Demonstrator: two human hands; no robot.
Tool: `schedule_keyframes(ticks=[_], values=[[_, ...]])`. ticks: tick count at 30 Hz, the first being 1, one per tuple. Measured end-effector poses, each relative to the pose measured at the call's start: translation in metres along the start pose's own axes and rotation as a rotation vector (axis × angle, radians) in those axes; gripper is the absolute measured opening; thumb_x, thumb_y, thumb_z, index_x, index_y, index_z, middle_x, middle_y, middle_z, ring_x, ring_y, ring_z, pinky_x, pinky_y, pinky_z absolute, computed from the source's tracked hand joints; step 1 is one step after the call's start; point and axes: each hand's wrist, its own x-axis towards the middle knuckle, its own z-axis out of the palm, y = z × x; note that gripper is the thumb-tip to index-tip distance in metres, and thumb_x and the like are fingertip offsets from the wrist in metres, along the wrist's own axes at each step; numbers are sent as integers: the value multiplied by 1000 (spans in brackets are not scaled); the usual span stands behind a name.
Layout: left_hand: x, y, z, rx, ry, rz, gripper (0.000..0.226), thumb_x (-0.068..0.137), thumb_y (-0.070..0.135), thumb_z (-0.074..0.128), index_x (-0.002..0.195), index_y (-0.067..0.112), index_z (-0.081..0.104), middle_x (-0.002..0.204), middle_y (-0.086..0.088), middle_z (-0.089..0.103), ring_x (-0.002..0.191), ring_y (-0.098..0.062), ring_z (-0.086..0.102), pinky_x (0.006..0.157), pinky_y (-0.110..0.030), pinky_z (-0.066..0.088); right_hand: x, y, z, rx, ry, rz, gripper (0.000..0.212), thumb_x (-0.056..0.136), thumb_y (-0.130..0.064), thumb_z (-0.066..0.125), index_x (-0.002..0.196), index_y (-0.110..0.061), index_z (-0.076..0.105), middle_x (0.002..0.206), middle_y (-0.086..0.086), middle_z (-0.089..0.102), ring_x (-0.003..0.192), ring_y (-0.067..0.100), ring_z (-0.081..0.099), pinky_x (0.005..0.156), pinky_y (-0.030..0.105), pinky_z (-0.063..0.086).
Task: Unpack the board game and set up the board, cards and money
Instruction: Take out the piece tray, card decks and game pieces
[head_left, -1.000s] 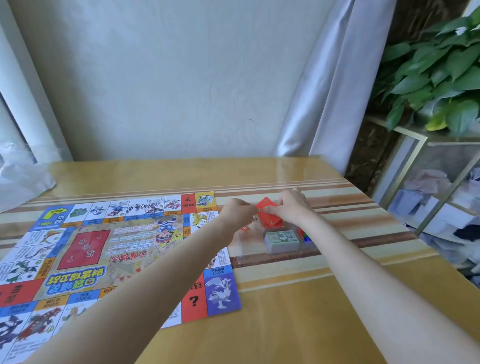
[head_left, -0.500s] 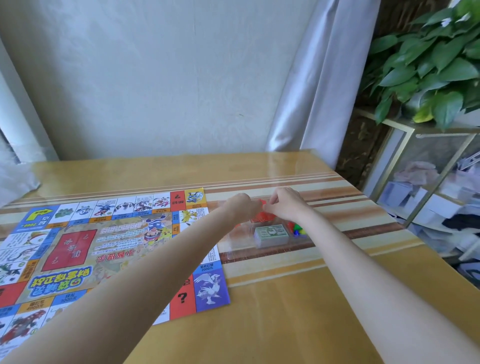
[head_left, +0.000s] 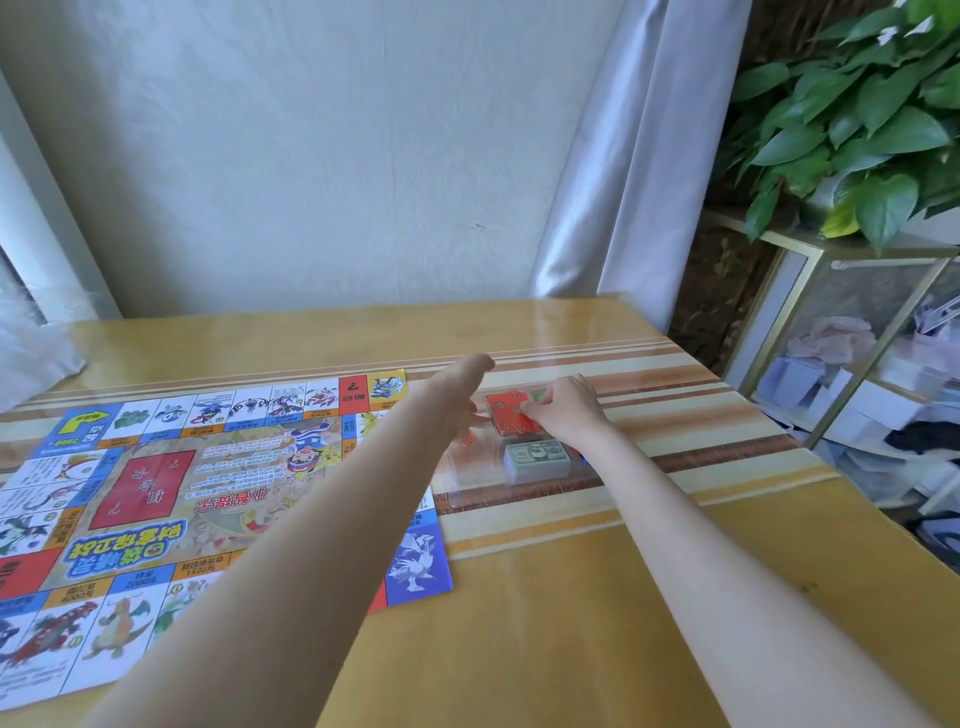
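Observation:
The colourful game board (head_left: 171, 499) lies unfolded on the left of the wooden table (head_left: 571, 613). Right of it sits a clear plastic tray (head_left: 467, 493) holding a stack of red cards (head_left: 506, 415) and a wrapped bundle of green play money (head_left: 537, 457). My right hand (head_left: 566, 408) pinches the right edge of the red cards. My left hand (head_left: 460, 389) is lifted just left of the cards, wrist bent, its fingers hidden behind the hand.
Crumpled clear plastic wrap (head_left: 31, 353) lies at the table's far left. A grey curtain (head_left: 623, 156) hangs behind the table. A leafy plant (head_left: 857, 114) stands on a glass cabinet (head_left: 841, 364) to the right, beyond the table's edge.
The red cards went down from both hands into the tray. My left hand has let go and lifted; my right hand stays on the cards.

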Motion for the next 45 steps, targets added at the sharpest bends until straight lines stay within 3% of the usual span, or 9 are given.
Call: schedule_keyframes(ticks=[4,6,9,12,19,23,26,34,45], values=[[0,0,6,-72,29,21,52,96,30,40,138,2,28,129,-15,40,97,-24,51,108,-47,22,0,5,0,41,-4,2,52,86,-32,62,46,-16,32,60,1,23,82,24,34,68,31,27],[-4,0,7,-64,24,15,39,96,28,40,125,3,36,100,-10,50,97,-23,50,101,-40,31,-1,6,-1,68,-5,-3,47,86,-32,61,48,-17,39,65,6,36,86,27,39,70,31,28],[-6,-2,13,75,78,80,17,95,15,42,81,6,43,71,-3,42,69,-16,48,65,-24,42,-1,7,0,123,26,-21,17,85,-32,64,84,-16,56,109,10,54,114,26,43,88,35,38],[2,-6,21,221,146,198,26,92,10,49,67,9,42,66,-1,40,57,-14,37,43,-21,33,-3,7,-2,191,83,-40,26,84,-28,66,102,-12,57,118,9,49,115,25,45,95,35,40],[15,-17,29,357,264,234,32,90,26,58,68,9,42,65,-1,43,64,-16,47,46,-23,31,-7,7,-4,239,96,-111,7,83,-21,68,79,-18,64,115,10,53,114,26,47,92,32,40],[19,-14,21,299,238,220,30,87,17,57,62,10,42,63,-2,43,55,-14,40,45,-22,29,-7,5,-8,334,68,-88,29,80,-22,72,105,-14,59,115,4,55,108,20,52,85,28,41],[14,-11,13,226,167,312,25,85,7,58,62,12,51,60,-1,47,53,-12,40,48,-20,33,-11,-4,-16,514,32,-77,54,82,-17,70,130,-13,44,117,0,55,106,15,54,86,29,45],[-15,-12,-34,-173,-252,436,24,87,31,61,103,13,59,84,-3,64,81,-15,60,85,-29,48,-34,-41,-42,1342,-422,-80,49,89,11,48,131,-14,43,100,18,64,81,27,67,67,37,58],[-37,-23,-40,-333,-346,377,46,90,50,45,113,13,58,98,-11,67,95,-20,62,100,-30,43,-59,-60,-51,1401,-478,78,56,84,11,56,134,-7,36,95,17,64,68,20,67,59,31,59]])
